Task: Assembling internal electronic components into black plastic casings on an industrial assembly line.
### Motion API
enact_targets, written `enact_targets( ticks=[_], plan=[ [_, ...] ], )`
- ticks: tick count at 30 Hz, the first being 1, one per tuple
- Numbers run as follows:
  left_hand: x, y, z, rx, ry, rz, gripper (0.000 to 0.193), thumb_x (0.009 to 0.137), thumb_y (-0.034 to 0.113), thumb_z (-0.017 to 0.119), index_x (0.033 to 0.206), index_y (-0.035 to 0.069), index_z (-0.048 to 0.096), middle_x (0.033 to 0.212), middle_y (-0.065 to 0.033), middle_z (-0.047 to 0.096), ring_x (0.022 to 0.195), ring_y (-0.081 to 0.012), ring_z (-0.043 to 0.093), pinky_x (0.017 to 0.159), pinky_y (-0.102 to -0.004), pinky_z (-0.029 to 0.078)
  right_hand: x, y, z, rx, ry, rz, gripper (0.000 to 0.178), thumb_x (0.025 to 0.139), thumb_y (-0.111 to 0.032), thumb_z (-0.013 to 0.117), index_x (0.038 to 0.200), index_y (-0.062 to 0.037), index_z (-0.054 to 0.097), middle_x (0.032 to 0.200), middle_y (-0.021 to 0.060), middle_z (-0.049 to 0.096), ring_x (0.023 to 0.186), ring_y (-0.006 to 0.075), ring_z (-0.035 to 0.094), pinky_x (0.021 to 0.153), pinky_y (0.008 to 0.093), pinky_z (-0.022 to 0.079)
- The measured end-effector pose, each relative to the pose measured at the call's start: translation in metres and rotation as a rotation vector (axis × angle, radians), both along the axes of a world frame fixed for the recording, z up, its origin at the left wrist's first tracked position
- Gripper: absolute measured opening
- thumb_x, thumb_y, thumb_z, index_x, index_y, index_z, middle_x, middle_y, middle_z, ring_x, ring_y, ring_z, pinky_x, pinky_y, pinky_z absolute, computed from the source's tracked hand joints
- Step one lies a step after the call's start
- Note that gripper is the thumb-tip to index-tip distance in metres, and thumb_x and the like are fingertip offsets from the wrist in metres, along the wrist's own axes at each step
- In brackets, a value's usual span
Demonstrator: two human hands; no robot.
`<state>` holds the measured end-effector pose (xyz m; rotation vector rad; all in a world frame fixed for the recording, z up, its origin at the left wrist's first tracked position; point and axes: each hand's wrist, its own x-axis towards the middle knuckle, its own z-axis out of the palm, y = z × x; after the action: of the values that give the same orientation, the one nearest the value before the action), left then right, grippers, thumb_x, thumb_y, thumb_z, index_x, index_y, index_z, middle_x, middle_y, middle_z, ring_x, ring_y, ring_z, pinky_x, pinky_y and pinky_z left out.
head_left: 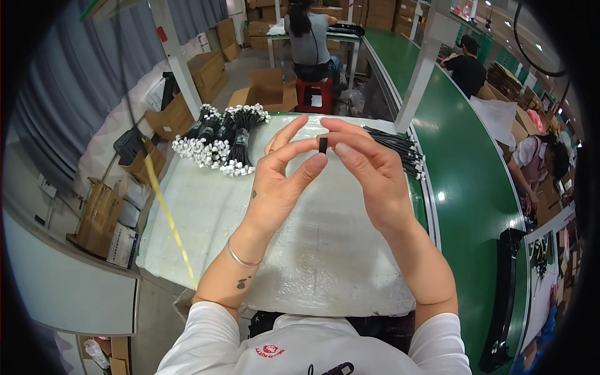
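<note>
Both my hands meet above the far half of a white wrapped table top (pixel 300 250). Between their fingertips is a small black rectangular piece (pixel 323 145), standing upright. My left hand (pixel 284 165) pinches it from the left with thumb and index finger. From the right, my right hand (pixel 369 165) closes thumb and index finger on its other side. Bundles of black cables with white connectors (pixel 219 140) lie at the table's far left. More black cables with white ends (pixel 400 150) lie at the far right, partly behind my right hand.
A green conveyor belt (pixel 462 181) runs along the right, carrying a long black part (pixel 505 294). Yellow tape (pixel 169 215) hangs along the table's left side. Cardboard boxes (pixel 97 212) stand at left. Beyond the table are an open carton (pixel 265 90) and a seated person (pixel 309 40).
</note>
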<state>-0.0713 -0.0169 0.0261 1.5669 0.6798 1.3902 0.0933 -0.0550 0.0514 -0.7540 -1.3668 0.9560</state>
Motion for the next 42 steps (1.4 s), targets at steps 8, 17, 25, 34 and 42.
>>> enact_targets(
  ticks=[8, 17, 25, 34, 42],
  plan=[
    [-0.005, 0.0, -0.001, 0.373, 0.384, 0.128, 0.011, 0.079, 0.017, 0.077, 0.083, 0.008, 0.071, 0.135, -0.0076, 0.057, 0.137, -0.0312, 0.032, 0.112, -0.0441, 0.023, 0.037, 0.012, 0.007, 0.486, -0.899, -0.704, 0.027, 0.08, 0.004, 0.061, 0.104, -0.0051, 0.07, 0.125, 0.0126, 0.059, 0.121, 0.0283, 0.051, 0.101, 0.0391, 0.04],
    [0.013, 0.01, -0.003, 0.428, 0.511, 0.159, 0.014, 0.072, 0.013, 0.081, 0.083, 0.012, 0.073, 0.133, -0.0062, 0.058, 0.136, -0.0332, 0.034, 0.11, -0.0458, 0.029, 0.028, -0.002, 0.0, 0.709, -0.893, -0.534, 0.017, 0.074, -0.003, 0.068, 0.091, -0.0056, 0.07, 0.104, 0.0058, 0.064, 0.112, 0.0312, 0.056, 0.094, 0.0437, 0.043],
    [0.035, 0.058, -0.125, -0.187, 0.546, -0.403, 0.037, 0.085, 0.011, 0.061, 0.12, -0.001, 0.059, 0.127, -0.0113, 0.057, 0.119, -0.0217, 0.051, 0.104, -0.0323, 0.037, 0.074, 0.005, -0.047, 0.514, -0.391, -0.668, 0.031, 0.085, -0.004, 0.06, 0.116, -0.0035, 0.056, 0.127, 0.0155, 0.049, 0.111, 0.0282, 0.051, 0.093, 0.0399, 0.043],
    [0.104, -0.016, -0.146, 0.439, 0.601, -0.625, 0.011, 0.084, 0.009, 0.067, 0.091, 0.001, 0.066, 0.081, -0.0147, 0.065, 0.069, -0.0265, 0.06, 0.066, -0.0333, 0.049, 0.068, 0.008, -0.038, 0.284, 0.017, -0.699, 0.083, 0.085, -0.002, 0.06, 0.152, -0.0079, 0.011, 0.147, 0.0126, 0.027, 0.114, 0.0207, 0.049, 0.095, 0.0358, 0.042],
    [0.102, -0.013, -0.143, 0.263, 0.629, -0.678, 0.012, 0.083, 0.005, 0.069, 0.095, 0.003, 0.068, 0.083, -0.0134, 0.065, 0.068, -0.0245, 0.059, 0.066, -0.0326, 0.049, 0.067, 0.023, -0.039, 0.268, 0.076, -0.606, 0.087, 0.083, 0.0, 0.06, 0.153, -0.0083, 0.009, 0.151, 0.0135, 0.024, 0.114, 0.0197, 0.048, 0.096, 0.0364, 0.041]
  ],
)
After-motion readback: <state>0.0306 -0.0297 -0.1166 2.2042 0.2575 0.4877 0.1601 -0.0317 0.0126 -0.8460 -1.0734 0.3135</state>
